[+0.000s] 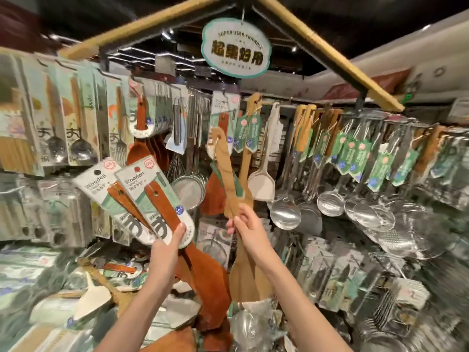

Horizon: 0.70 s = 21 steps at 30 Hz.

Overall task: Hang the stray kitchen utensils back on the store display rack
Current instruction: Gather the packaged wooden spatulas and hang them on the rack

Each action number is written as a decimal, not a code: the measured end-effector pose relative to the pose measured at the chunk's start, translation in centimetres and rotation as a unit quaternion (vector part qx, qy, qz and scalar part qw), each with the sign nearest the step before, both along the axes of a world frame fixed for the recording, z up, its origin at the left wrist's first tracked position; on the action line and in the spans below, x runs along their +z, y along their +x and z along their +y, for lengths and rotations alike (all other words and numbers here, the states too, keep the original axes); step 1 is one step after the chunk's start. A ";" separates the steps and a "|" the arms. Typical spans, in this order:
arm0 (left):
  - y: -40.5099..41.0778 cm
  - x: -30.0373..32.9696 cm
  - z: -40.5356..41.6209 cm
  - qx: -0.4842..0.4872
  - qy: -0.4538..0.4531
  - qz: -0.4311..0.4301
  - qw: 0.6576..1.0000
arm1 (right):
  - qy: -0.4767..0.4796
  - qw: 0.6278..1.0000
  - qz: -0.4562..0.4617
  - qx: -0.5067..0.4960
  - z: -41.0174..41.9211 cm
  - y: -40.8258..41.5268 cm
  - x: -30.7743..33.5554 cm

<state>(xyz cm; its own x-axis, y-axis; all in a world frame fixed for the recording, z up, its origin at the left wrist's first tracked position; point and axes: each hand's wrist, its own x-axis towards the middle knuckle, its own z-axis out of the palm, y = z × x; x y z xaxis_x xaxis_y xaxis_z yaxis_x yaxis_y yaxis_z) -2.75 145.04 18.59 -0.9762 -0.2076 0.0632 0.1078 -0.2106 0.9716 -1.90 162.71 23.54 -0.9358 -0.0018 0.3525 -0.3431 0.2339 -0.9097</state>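
Note:
My left hand (167,246) grips a fanned bunch of reddish-brown wooden spatulas (162,207) on white "Wooden" cards, their blades hanging down below my wrist. My right hand (247,226) grips the handle of a pale wooden spatula (227,171), held upright with its holed top near the rack's hooks. A second pale spatula blade (250,278) hangs below that hand. The display rack (279,102) runs across the view, crowded with hanging utensils.
Steel ladles and strainers (330,204) hang at the right. Carded spoons and forks (76,128) fill the left side. A green oval sign (236,47) hangs overhead. Loose spatulas and packets (94,301) lie in a pile on the shelf below.

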 end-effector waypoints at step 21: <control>-1.7 8.7 2.5 -0.033 -0.043 0.105 0.993 | -0.097 0.990 0.070 -0.078 4.0 -3.5 8.5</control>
<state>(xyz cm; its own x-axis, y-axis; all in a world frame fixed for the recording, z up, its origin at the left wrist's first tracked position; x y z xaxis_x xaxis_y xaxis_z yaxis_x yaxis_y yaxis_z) -4.49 147.54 27.30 -0.9510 -0.1287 0.2812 0.2982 -0.1410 0.9440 -5.40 166.69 32.03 -0.8614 0.2187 0.4584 -0.4425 0.1200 -0.8887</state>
